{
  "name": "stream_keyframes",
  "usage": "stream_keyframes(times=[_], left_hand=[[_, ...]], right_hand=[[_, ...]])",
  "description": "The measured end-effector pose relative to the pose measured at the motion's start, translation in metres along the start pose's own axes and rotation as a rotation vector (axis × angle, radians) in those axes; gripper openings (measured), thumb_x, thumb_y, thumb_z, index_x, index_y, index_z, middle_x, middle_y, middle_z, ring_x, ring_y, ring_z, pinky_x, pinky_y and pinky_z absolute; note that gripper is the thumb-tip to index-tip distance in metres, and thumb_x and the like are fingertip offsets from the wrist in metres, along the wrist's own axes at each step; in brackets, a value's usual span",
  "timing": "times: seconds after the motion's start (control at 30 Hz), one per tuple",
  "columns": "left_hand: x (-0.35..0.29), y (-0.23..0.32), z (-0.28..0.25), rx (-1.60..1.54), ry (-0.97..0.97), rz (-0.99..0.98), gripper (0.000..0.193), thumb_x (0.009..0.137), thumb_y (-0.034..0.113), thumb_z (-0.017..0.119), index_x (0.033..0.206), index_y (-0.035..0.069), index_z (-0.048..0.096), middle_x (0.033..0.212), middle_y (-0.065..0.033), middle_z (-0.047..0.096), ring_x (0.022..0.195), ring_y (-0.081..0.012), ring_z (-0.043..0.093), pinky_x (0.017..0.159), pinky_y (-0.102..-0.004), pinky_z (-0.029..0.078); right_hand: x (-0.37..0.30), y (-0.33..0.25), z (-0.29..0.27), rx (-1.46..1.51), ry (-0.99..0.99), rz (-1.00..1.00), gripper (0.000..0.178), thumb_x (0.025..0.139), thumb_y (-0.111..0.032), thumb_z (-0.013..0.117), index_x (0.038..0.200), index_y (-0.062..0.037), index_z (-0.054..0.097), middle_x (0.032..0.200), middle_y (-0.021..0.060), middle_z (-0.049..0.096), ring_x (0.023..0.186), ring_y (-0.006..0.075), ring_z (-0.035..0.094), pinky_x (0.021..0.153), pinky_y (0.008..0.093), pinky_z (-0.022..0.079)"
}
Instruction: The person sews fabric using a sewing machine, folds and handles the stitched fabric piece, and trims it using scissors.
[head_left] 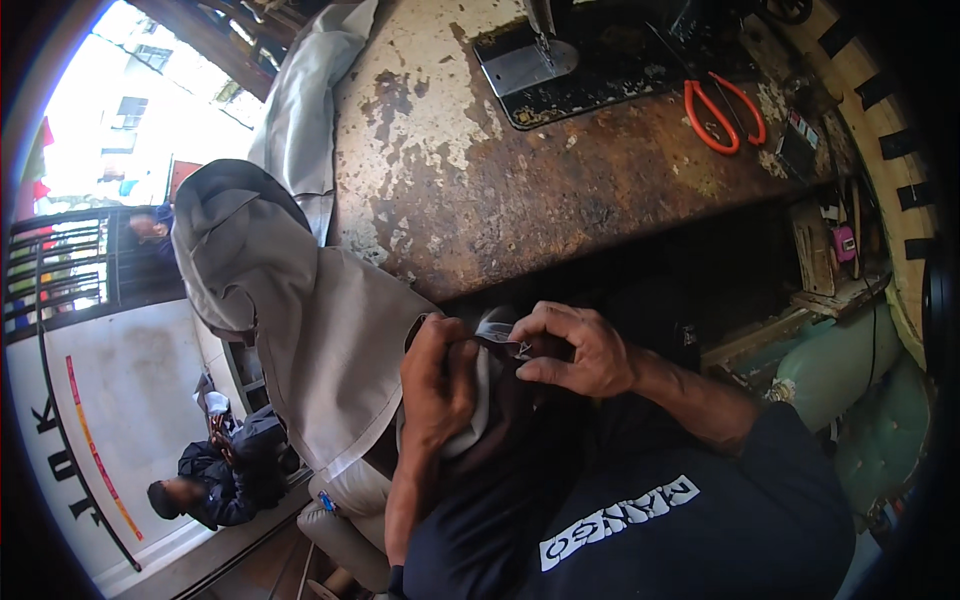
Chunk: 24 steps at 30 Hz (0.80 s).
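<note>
A large piece of grey cloth, stitched along its edges and perhaps a garment, hangs off the table's front edge and runs to my hands. My left hand is closed on its near end, thumb on top. Close by on the right, my right hand has thumb and forefinger nearly together at a pale, shiny strip by the cloth's edge. Something small and light shows at those fingertips; its kind is too small to make out. The fingers partly hide where the strip meets the cloth.
A worn wooden table carries a sewing machine and orange-handled scissors. More pale grey cloth lies over its left end. A pink device sits at the right. A seated person is at lower left.
</note>
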<state>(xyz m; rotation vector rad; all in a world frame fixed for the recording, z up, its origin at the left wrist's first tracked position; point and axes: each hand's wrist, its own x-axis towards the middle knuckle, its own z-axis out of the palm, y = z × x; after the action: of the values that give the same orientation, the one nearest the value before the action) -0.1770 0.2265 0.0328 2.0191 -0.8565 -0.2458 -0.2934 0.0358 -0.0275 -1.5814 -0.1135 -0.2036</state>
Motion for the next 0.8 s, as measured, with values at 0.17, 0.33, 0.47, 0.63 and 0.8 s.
stream_keyframes(times=[0.17, 0.33, 0.47, 0.63, 0.8], left_hand=[[0.025, 0.034, -0.024, 0.227, -0.303, 0.073, 0.021, 0.082, -0.010, 0.063, 0.098, 0.003, 0.062, 0.087, -0.0149, 0.056, 0.078, -0.0367, 0.060, 0.072, -0.0417, 0.051], [0.015, 0.034, -0.007, 0.263, -0.429, 0.185, 0.020, 0.083, -0.003, 0.068, 0.101, 0.004, 0.063, 0.090, -0.0145, 0.056, 0.089, -0.0359, 0.059, 0.075, -0.0457, 0.049], [0.017, 0.020, -0.019, 0.250, -0.471, 0.060, 0.013, 0.088, 0.002, 0.069, 0.100, 0.003, 0.064, 0.091, -0.0148, 0.058, 0.091, -0.0368, 0.059, 0.078, -0.0457, 0.048], [0.016, 0.011, -0.025, 0.247, -0.366, 0.053, 0.011, 0.088, 0.003, 0.070, 0.098, 0.003, 0.067, 0.090, -0.0141, 0.061, 0.086, -0.0367, 0.062, 0.075, -0.0421, 0.050], [0.027, 0.009, -0.025, 0.230, -0.263, 0.059, 0.014, 0.087, 0.001, 0.070, 0.101, 0.001, 0.068, 0.088, -0.0145, 0.060, 0.081, -0.0340, 0.063, 0.074, -0.0399, 0.050]], right_hand=[[-0.002, 0.001, -0.018, -0.143, -0.027, -0.045, 0.032, 0.092, -0.020, 0.077, 0.116, -0.0013, 0.066, 0.104, 0.0135, 0.066, 0.099, 0.0312, 0.067, 0.087, 0.0402, 0.053], [0.001, -0.012, 0.003, -0.180, 0.035, -0.102, 0.031, 0.089, -0.014, 0.075, 0.114, 0.0013, 0.065, 0.099, 0.0174, 0.066, 0.093, 0.0361, 0.068, 0.082, 0.0440, 0.055], [-0.005, -0.009, 0.010, -0.192, -0.066, 0.005, 0.025, 0.092, -0.010, 0.070, 0.114, 0.0029, 0.068, 0.099, 0.0195, 0.068, 0.090, 0.0356, 0.070, 0.077, 0.0423, 0.055], [-0.002, -0.007, 0.008, -0.212, 0.038, -0.027, 0.023, 0.093, -0.009, 0.069, 0.114, 0.0008, 0.070, 0.105, 0.0175, 0.071, 0.091, 0.0344, 0.071, 0.077, 0.0409, 0.058], [-0.011, 0.005, 0.002, -0.229, 0.161, -0.053, 0.029, 0.094, -0.003, 0.070, 0.123, -0.0077, 0.072, 0.107, 0.0129, 0.072, 0.096, 0.0295, 0.072, 0.081, 0.0384, 0.059]])
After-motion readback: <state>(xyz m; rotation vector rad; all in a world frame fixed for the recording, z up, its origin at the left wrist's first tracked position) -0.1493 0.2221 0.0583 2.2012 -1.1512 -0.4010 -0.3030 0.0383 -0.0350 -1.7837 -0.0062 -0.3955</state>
